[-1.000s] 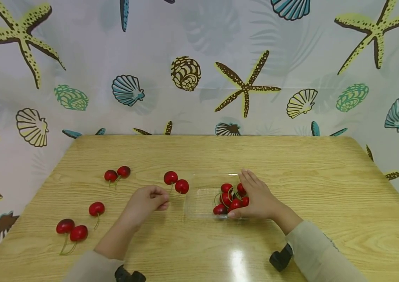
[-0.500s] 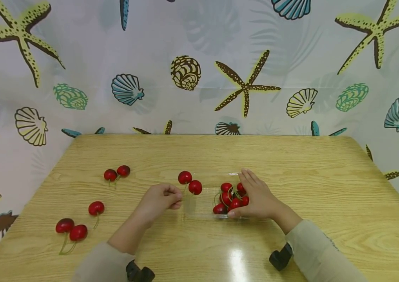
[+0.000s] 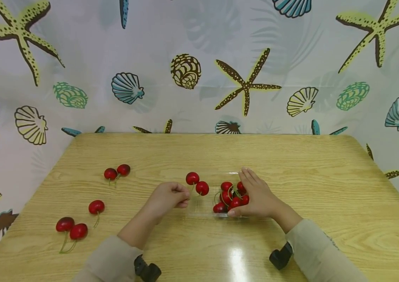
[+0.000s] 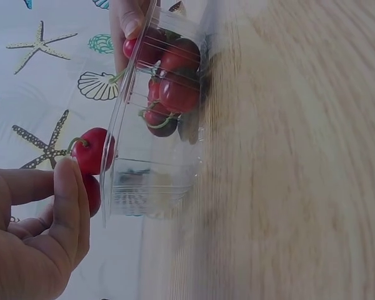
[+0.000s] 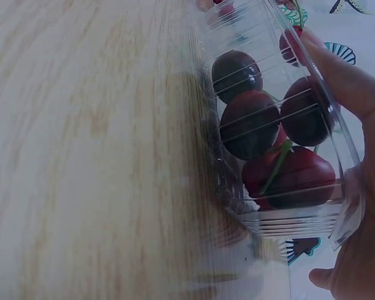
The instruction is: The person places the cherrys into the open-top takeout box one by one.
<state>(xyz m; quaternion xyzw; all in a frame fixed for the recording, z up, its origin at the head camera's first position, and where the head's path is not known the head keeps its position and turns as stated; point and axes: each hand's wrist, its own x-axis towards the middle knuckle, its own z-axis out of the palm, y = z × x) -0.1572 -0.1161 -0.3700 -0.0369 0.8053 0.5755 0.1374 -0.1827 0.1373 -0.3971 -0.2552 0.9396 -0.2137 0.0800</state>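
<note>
Head view: left hand pinches a cherry pair toward nine o'clock of the clear box, right hand holds three o'clock; a slackening pinch could drop fruit outside.

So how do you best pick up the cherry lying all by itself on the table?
Probably by the stem, pinched from the near side: the cherry lies with its thin stem pointing that way, while its round, smooth fruit might roll.
</note>
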